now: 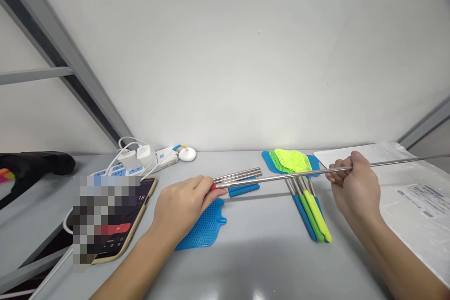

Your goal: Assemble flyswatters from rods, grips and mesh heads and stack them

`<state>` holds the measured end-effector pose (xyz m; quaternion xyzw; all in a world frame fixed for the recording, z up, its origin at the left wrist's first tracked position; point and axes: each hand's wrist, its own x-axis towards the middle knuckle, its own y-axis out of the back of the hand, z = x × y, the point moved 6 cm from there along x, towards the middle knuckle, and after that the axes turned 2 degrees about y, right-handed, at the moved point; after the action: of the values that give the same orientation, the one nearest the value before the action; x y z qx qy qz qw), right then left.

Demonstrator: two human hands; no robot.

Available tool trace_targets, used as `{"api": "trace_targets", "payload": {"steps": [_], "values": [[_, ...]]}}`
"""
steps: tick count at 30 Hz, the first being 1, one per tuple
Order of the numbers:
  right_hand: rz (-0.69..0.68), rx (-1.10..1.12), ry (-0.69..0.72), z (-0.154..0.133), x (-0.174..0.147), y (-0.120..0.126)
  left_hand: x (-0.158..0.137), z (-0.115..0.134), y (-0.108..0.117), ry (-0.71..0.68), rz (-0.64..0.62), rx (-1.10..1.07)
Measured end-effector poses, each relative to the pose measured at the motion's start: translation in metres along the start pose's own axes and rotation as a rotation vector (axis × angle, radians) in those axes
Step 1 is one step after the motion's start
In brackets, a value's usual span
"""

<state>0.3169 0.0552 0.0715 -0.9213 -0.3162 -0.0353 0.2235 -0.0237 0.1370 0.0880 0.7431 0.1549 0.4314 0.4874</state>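
A long, thin metal telescopic rod (281,177) stretches across the view and runs out of frame at the right. My left hand (186,201) is closed around its red handle (213,187), most of which is hidden in the palm. Farther along, my right hand (356,190) grips the shaft with thumb and curled fingers. Under the left hand lies a blue fly swatter head (204,227). Behind it are several metal rods with blue handles (243,190), partly covered. Between my hands, yellow, green and blue fly swatters (293,160) lie in an overlapping bunch, handles toward me.
At left, a phone (135,220), partly blurred out, lies near a power strip (167,158) with white chargers and cables. A round white device (187,154) sits by the wall. Clear plastic packaging (418,215) covers the right side of the grey table (260,253).
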Motion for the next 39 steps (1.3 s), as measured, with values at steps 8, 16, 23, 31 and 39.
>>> {"api": "trace_targets", "payload": {"steps": [8, 16, 23, 31, 39], "values": [[-0.012, 0.013, -0.004, 0.001, 0.001, 0.003, -0.002, 0.004, -0.002, 0.023, -0.035, 0.004], [-0.089, 0.016, -0.055, 0.004, -0.013, -0.011, -0.008, 0.024, -0.017, -0.010, -0.163, -0.074], [-0.175, -0.069, -0.131, 0.016, -0.051, -0.027, -0.015, 0.051, -0.012, -0.056, -0.151, -0.190], [-0.184, -0.069, -0.100, 0.014, -0.067, -0.033, -0.021, 0.065, 0.002, -0.105, 0.029, -0.164], [-0.382, -0.195, -0.099, 0.032, -0.107, -0.042, -0.027, 0.089, 0.004, -0.123, 0.007, -0.301]]}}
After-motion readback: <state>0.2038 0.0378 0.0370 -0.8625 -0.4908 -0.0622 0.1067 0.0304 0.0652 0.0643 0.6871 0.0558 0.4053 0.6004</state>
